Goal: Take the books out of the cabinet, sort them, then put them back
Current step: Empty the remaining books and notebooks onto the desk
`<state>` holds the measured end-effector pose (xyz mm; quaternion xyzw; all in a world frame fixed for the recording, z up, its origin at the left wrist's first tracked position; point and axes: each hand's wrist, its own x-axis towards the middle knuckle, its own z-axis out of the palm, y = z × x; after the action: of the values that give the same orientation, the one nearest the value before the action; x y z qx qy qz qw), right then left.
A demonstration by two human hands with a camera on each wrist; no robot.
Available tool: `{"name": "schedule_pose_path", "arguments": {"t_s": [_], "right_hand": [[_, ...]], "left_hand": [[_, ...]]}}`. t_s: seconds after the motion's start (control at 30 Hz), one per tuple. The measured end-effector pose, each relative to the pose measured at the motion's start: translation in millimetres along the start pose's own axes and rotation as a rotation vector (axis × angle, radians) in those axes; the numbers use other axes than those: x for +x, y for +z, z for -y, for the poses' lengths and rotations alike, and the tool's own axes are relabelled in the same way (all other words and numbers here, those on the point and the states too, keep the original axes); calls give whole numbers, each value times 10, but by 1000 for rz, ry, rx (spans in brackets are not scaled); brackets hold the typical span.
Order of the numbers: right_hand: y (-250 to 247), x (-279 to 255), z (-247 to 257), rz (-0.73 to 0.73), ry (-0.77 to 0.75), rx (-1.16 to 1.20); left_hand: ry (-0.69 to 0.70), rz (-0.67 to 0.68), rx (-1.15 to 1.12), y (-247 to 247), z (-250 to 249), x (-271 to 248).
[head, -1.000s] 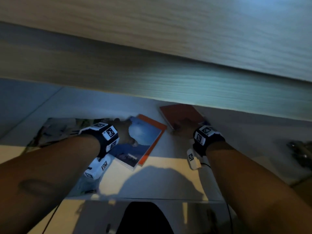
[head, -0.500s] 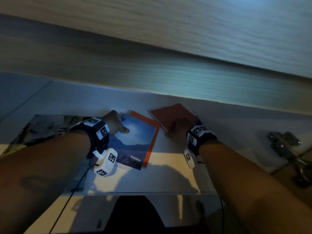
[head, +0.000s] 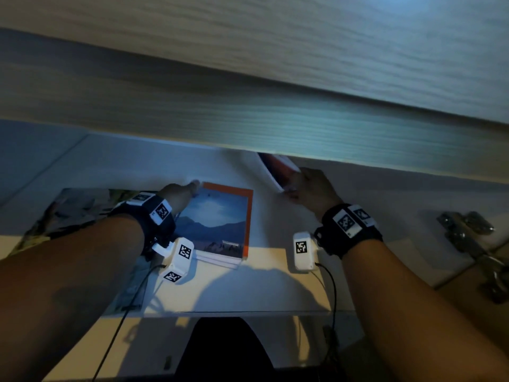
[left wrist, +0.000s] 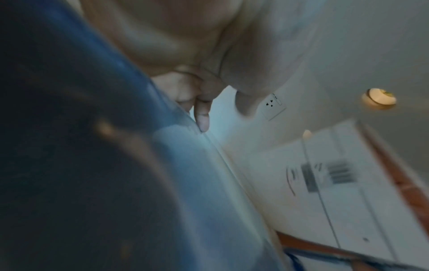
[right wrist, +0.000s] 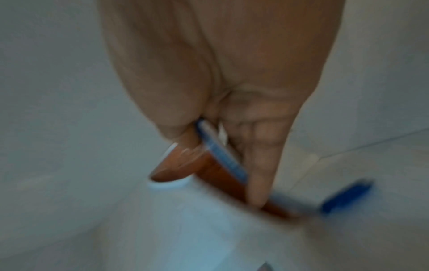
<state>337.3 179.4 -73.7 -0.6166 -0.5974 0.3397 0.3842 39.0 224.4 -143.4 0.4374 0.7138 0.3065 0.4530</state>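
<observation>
Head: left hand (head: 179, 194) at the far corner of the blue landscape book (head: 217, 224), which lies flat on the white surface (head: 261, 285). Right hand (head: 314, 191) holds the orange book (head: 278, 169) tilted on edge, its top hidden under the wooden panel (head: 248, 119). Magazine (head: 77, 213) at left, hinge (head: 468, 238) at right.
Left wrist: one fingertip (left wrist: 203, 122) on the cover edge; grip cannot be told.
Right wrist: thumb and fingers (right wrist: 260, 174) pinch the orange book; blurred.

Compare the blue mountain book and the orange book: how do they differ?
The blue book lies flat, cover up; the orange book stands tilted on edge. The right hand pinches the orange book; the left hand only touches the blue book's far corner. The blue book shows a mountain scene; the orange book looks plain. Both are thin.
</observation>
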Motion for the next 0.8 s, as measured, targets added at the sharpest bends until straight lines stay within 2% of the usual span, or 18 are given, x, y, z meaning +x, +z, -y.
{"name": "schedule_pose_path", "arguments": {"t_s": [0.07, 0.13, 0.2, 0.23, 0.3, 0.37, 0.43, 0.53, 0.63, 0.77, 0.8], "right_hand": [[97, -122, 62, 140, -26, 127], [211, -212, 33, 376, -39, 10], [312, -282, 21, 581, 2, -106], [355, -348, 43, 588, 24, -100], [461, -365, -8, 508, 29, -57], [588, -403, -20, 487, 59, 70], [715, -453, 3, 511, 149, 271], [816, -526, 142, 480, 178, 342], [1033, -573, 295, 460, 192, 448], [1672, -713, 364, 609, 156, 290], [1832, -756, 373, 643, 147, 232]], "left_hand": [[33, 4, -135, -33, 50, 13], [2, 11, -268, -85, 68, -44], [-27, 40, -278, -90, 82, -98], [2, 46, -211, -84, 88, -105], [62, 62, -13, -70, 73, -167], [66, 69, 59, -49, 72, -211], [105, 101, 59, -103, 55, -253], [168, 153, -45, -332, 107, -437], [178, 99, -218, -813, 284, -614], [92, -97, -230, -1485, 690, -760], [64, -100, -220, -1599, 761, -850]]}}
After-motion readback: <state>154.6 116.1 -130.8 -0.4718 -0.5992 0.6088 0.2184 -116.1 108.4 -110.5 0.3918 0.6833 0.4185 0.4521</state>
